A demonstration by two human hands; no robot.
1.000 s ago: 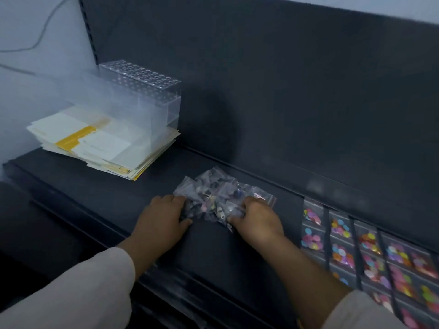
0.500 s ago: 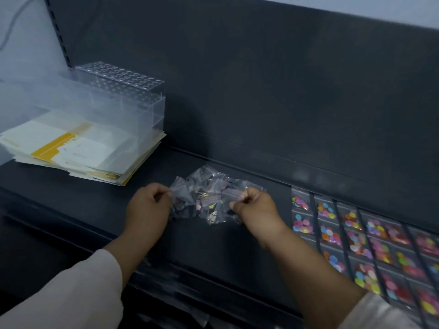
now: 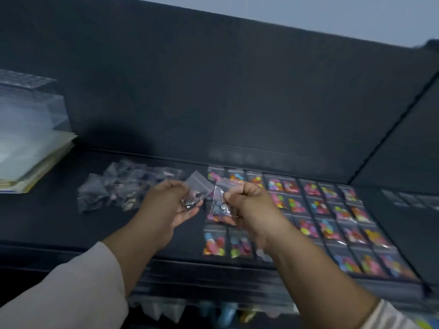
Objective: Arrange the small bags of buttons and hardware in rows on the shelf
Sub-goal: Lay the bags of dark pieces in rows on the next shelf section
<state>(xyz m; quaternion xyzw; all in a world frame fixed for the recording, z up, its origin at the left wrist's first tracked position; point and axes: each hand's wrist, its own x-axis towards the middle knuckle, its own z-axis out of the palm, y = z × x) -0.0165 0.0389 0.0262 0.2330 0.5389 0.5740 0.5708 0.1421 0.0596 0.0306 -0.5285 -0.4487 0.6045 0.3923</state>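
Fingers (image 3: 175,187) of L hand (image 3: 166,205) are pinched on small clear bag of dark hardware (image 3: 196,195); R hand (image 3: 247,203) is clamped on clear bag of grey buttons (image 3: 219,205). Both are now lifted off loose bag pile (image 3: 118,188), held over black shelf (image 3: 47,224) by coloured rows (image 3: 320,205); placement expected next.

The left sleeve (image 3: 71,293), behind the left hand (image 3: 166,205), is plain cream-white cloth. It is wide and softly folded, and its edge ends partway along the bare forearm. The right sleeve (image 3: 389,317), behind the right hand (image 3: 249,205), is also pale, with faint greyish stripes at its blurred cuff.
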